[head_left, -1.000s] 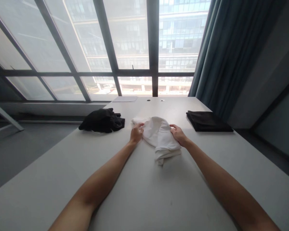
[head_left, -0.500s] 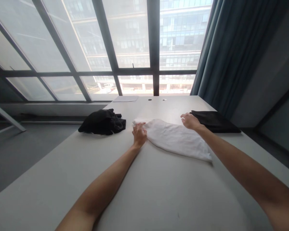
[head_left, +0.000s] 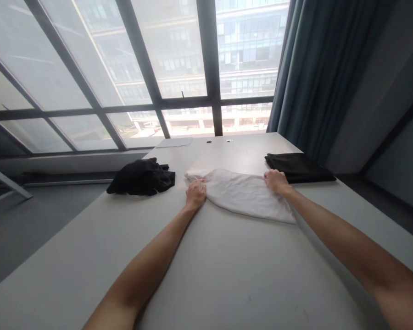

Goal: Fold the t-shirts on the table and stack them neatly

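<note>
Left hand [head_left: 195, 195] grip: fingers bent over left end of white cloth [head_left: 242, 195], centre frame; pinch or mere press, cannot tell, fingertips hidden. Right hand [head_left: 276, 180] grip closed on cloth's upper right edge. Cloth flat on table [head_left: 227, 275]. Crumpled black garment [head_left: 140, 176] left; folded black cloth [head_left: 298, 167] right. Forearms cut off at bottom frame edge.

So the plain white cloth garment [head_left: 244, 195] is solid white, no print. The crumpled black fabric heap [head_left: 141, 176] and the flat folded black cloth [head_left: 298, 167] are both plain black. Pale grey-white matte surface [head_left: 227, 275], dark teal-blue pleated curtain [head_left: 309, 73].
</note>
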Tool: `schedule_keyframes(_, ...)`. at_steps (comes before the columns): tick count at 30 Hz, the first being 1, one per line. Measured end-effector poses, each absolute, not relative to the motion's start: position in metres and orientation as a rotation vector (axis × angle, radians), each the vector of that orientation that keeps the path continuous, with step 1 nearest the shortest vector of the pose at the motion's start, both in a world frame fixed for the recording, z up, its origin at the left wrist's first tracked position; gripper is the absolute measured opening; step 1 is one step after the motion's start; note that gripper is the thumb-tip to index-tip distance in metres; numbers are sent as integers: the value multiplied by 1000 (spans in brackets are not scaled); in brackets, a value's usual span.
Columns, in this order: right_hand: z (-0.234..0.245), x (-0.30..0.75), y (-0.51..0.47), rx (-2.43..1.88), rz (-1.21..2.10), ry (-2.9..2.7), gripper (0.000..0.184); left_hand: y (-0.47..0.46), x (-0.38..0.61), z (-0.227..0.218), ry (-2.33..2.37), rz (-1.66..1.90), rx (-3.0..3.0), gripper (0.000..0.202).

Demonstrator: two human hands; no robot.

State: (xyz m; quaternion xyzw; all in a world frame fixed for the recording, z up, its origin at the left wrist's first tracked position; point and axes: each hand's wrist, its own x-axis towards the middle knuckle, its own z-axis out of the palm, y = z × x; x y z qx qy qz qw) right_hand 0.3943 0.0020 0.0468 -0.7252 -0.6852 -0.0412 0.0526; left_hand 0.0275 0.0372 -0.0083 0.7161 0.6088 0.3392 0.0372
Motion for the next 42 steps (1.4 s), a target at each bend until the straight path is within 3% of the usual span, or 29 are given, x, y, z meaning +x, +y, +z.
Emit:
schedule_keyframes(5, 56, 383, -11, -2071, -273, -2070, 30, 35, 27, -6, 1932, 1039, 2192, 37)
schedule_keyframes(11, 81, 367, -76, -1545, -639, -2229, 23, 20, 33, 7, 1951, 1187, 2314, 52)
schedule_keyframes(17, 67, 350, -157, -1301, -629, -2403, 30, -3, 36, 30, 1837, 1273, 2552, 68)
schedule_keyframes(21, 47, 342, -196, -1192, -644, -2441, 29, -10, 30, 41, 1776, 1094, 2737, 61)
schedule_keyframes(25, 33, 342, -218, -1124, -664, -2460, 23, -10, 17, 49, 1556, 893, 2949, 30)
schedule_keyframes(27, 28, 345, -223, -1132, -651, -2445, 20, -9, 8, 52, 1406, 796, 3023, 25)
schedule_keyframes(37, 16, 347, -230, -1053, -525, -2539, 21, 21, -5, 62, 1150, 173, 3004, 86)
schedule_keyframes(39, 16, 351, -233, -1045, -524, -2546, 23, 25, 2, 66, 1180, 52, 2971, 80)
schedule_keyframes(42, 16, 361, -236, -1063, -517, -2542, 27, 25, 8, 78, 1193, 26, 2969, 56)
